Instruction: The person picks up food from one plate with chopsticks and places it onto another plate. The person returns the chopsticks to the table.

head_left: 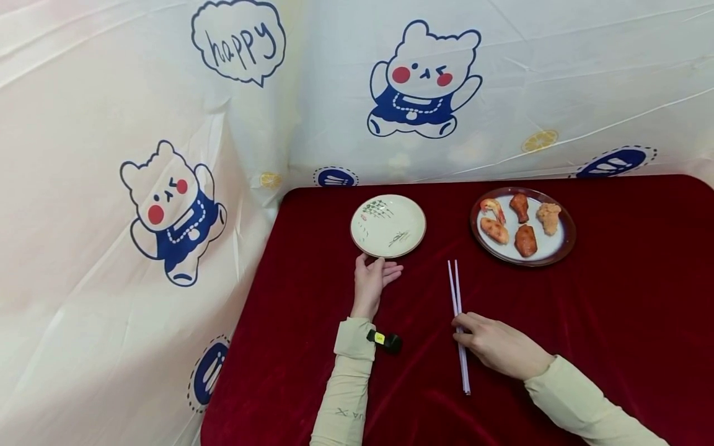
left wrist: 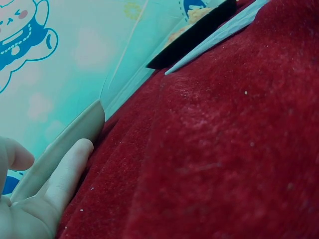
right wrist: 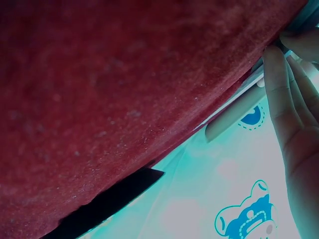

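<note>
In the head view, a cream plate (head_left: 388, 226) with a brown rim and small green drawings lies on the red cloth. My left hand (head_left: 372, 282) is at its near rim, fingers mostly straight and touching the edge. The left wrist view shows the plate's side (left wrist: 75, 137) close against those fingers (left wrist: 70, 164). To the right, a pair of pale lilac chopsticks (head_left: 454, 288) lies lengthwise on the cloth. My right hand (head_left: 499, 344) pinches them around the middle, thumb and fingers on either side. In the right wrist view the fingertips at the chopsticks are partly hidden.
A dark-rimmed plate (head_left: 570, 238) at the back right bears several food pieces, among them a drumstick (head_left: 519, 207), a shrimp (head_left: 493, 209) and a fried chicken piece (head_left: 549, 218). Red velvety cloth (head_left: 625, 297) covers the table. White printed curtains (head_left: 334, 93) hang behind and at the left.
</note>
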